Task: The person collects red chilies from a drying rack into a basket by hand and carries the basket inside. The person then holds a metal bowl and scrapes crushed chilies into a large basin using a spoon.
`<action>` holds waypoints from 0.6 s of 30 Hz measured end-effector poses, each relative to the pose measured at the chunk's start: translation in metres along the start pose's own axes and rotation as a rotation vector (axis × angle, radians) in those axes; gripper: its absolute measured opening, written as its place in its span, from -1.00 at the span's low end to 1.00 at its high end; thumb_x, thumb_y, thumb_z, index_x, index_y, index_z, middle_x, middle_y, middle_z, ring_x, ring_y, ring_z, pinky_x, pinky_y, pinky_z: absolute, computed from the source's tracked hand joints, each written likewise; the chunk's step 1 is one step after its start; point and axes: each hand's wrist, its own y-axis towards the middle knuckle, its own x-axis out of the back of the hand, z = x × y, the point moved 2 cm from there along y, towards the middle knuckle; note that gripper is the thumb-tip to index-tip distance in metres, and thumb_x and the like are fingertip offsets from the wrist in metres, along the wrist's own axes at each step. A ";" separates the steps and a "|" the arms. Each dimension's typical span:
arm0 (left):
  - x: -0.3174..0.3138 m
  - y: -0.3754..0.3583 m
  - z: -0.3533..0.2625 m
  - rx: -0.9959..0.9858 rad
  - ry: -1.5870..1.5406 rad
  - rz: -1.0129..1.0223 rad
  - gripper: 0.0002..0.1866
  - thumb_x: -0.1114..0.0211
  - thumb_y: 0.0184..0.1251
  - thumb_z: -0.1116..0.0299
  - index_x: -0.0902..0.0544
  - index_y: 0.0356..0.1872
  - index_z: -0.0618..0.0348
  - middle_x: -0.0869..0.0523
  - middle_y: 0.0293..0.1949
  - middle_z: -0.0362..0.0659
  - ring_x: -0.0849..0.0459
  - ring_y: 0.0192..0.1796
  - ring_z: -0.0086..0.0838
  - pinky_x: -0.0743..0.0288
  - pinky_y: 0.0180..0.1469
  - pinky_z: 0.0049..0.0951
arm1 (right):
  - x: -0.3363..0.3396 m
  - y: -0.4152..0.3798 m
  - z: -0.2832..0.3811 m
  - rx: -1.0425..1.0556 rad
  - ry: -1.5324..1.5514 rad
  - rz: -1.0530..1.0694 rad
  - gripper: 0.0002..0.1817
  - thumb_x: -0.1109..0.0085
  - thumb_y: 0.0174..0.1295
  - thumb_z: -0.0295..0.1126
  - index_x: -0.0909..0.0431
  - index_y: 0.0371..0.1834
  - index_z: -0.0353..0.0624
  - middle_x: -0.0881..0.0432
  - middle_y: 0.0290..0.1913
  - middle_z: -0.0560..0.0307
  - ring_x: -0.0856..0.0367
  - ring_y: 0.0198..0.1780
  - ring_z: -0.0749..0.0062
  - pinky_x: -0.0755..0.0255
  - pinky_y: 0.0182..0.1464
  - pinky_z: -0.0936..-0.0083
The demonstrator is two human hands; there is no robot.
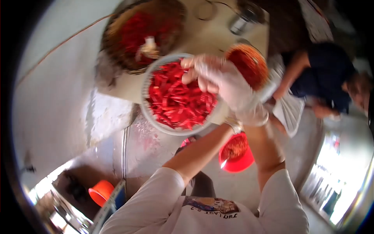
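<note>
My right hand [224, 80], in a clear plastic glove, is raised over the right side of a pale round basket [145, 107] full of red chili peppers [175, 95]. Its fingers point left, loosely bent and apart, with nothing seen in them; motion blurs them. My left forearm [202, 150] reaches up to the right and crosses at the right wrist. A band [235, 125] shows at the left wrist. The left hand itself is mostly hidden behind the right hand and glove, so its fingers do not show.
A dark woven basket [107, 37] holds more red peppers on the table [194, 35]. An orange-rimmed container [261, 58] stands right of my hand, a red bowl [237, 167] below. A metal jar [239, 25] stands farther back. Another person [323, 74] sits at the right by a white bag [290, 113].
</note>
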 end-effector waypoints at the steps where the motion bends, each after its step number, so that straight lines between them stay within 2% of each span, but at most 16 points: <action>1: 0.000 -0.002 -0.008 0.011 0.026 -0.039 -0.72 -0.20 0.39 0.24 -0.52 0.00 0.14 -0.66 -0.10 -0.13 -0.65 -0.13 -0.44 -0.55 -0.12 -0.41 | 0.005 -0.038 -0.003 -0.007 -0.049 -0.047 -0.60 0.05 0.45 -0.17 -0.51 0.12 -0.26 -0.68 -0.24 0.10 -0.33 -0.48 0.75 -0.21 -0.46 0.82; 2: -0.003 -0.002 -0.016 0.002 0.044 -0.072 -0.73 -0.20 0.39 0.23 -0.52 0.00 0.14 -0.66 -0.10 -0.13 -0.66 -0.14 -0.44 -0.55 -0.12 -0.41 | 0.013 -0.072 -0.011 -0.035 -0.093 -0.071 -0.58 0.06 0.45 -0.15 -0.52 0.12 -0.27 -0.67 -0.26 0.12 -0.34 -0.47 0.74 -0.24 -0.40 0.81; 5: -0.012 -0.004 -0.024 -0.107 0.036 -0.142 -0.71 -0.22 0.38 0.25 -0.51 0.00 0.17 -0.68 -0.15 -0.11 -0.69 -0.18 -0.40 -0.58 -0.16 -0.39 | 0.023 -0.169 -0.052 -0.069 0.136 -0.244 -0.59 0.10 0.47 -0.18 -0.51 0.13 -0.28 -0.65 -0.30 0.14 -0.24 -0.51 0.71 -0.16 -0.45 0.75; 7: -0.016 -0.002 -0.028 -0.158 0.001 -0.160 -0.71 -0.23 0.37 0.25 -0.50 -0.01 0.19 -0.69 -0.20 -0.08 -0.71 -0.24 -0.37 -0.60 -0.22 -0.41 | 0.028 -0.229 -0.101 -0.086 0.307 -0.356 -0.61 0.10 0.48 -0.21 -0.51 0.14 -0.27 -0.65 -0.28 0.15 -0.28 -0.48 0.73 -0.18 -0.44 0.76; 10: -0.017 -0.002 -0.030 -0.233 0.042 -0.195 -0.77 -0.24 0.36 0.27 -0.50 -0.08 0.13 -0.66 -0.30 -0.20 -0.67 -0.33 -0.46 -0.54 -0.29 -0.45 | 0.022 -0.298 -0.152 -0.304 0.364 -0.500 -0.64 0.12 0.50 -0.24 -0.53 0.14 -0.20 -0.67 -0.23 0.21 -0.33 -0.42 0.75 -0.23 -0.40 0.77; 12: -0.022 -0.003 -0.033 -0.234 0.048 -0.265 -0.81 -0.22 0.36 0.30 -0.51 -0.11 0.13 -0.66 -0.32 -0.19 -0.67 -0.34 -0.46 -0.54 -0.29 -0.45 | 0.015 -0.334 -0.179 -0.329 0.369 -0.564 -0.65 0.09 0.48 -0.22 -0.54 0.11 -0.18 -0.67 -0.23 0.21 -0.34 -0.42 0.75 -0.24 -0.41 0.77; 13: -0.028 -0.007 -0.034 -0.232 0.025 -0.291 -0.85 -0.18 0.36 0.33 -0.51 -0.16 0.15 -0.64 -0.36 -0.16 -0.64 -0.40 -0.46 -0.52 -0.33 -0.48 | 0.012 -0.350 -0.192 -0.339 0.375 -0.604 -0.66 0.07 0.48 -0.21 -0.55 0.10 -0.17 -0.68 -0.23 0.22 -0.34 -0.42 0.75 -0.24 -0.41 0.77; 15: -0.031 -0.001 -0.033 -0.310 0.013 -0.261 -0.90 -0.14 0.35 0.39 -0.44 -0.36 0.10 -0.45 -0.55 -0.25 -0.43 -0.60 -0.56 -0.35 -0.53 -0.57 | 0.005 -0.377 -0.212 -0.336 0.326 -0.642 -0.67 0.02 0.46 -0.19 -0.57 0.07 -0.17 -0.68 -0.24 0.23 -0.36 -0.41 0.75 -0.26 -0.41 0.76; 16: -0.019 0.016 -0.028 -0.375 0.027 -0.191 -0.81 -0.14 0.35 0.41 -0.36 -0.48 0.04 -0.37 -0.60 -0.28 -0.35 -0.63 -0.58 -0.26 -0.56 -0.61 | 0.003 -0.390 -0.224 -0.333 0.306 -0.675 -0.67 0.00 0.45 -0.18 -0.58 0.05 -0.16 -0.68 -0.24 0.23 -0.37 -0.41 0.75 -0.27 -0.41 0.76; 17: 0.001 0.036 -0.026 -0.393 0.044 -0.046 -0.77 -0.18 0.35 0.39 -0.37 -0.51 0.03 -0.39 -0.60 -0.26 -0.35 -0.62 -0.56 -0.31 -0.54 -0.53 | -0.003 -0.404 -0.244 -0.309 0.333 -0.735 -0.67 -0.05 0.42 -0.19 -0.59 0.01 -0.19 -0.68 -0.27 0.21 -0.47 -0.39 0.68 -0.36 -0.36 0.72; 18: 0.000 0.035 -0.030 -0.265 0.063 -0.285 -0.84 -0.19 0.37 0.30 -0.47 -0.36 0.11 -0.41 -0.57 -0.22 -0.40 -0.55 -0.46 -0.39 -0.48 -0.37 | -0.010 -0.417 -0.252 -0.310 0.307 -0.758 -0.68 -0.05 0.41 -0.20 -0.58 0.01 -0.21 -0.68 -0.28 0.20 -0.51 -0.37 0.65 -0.38 -0.34 0.69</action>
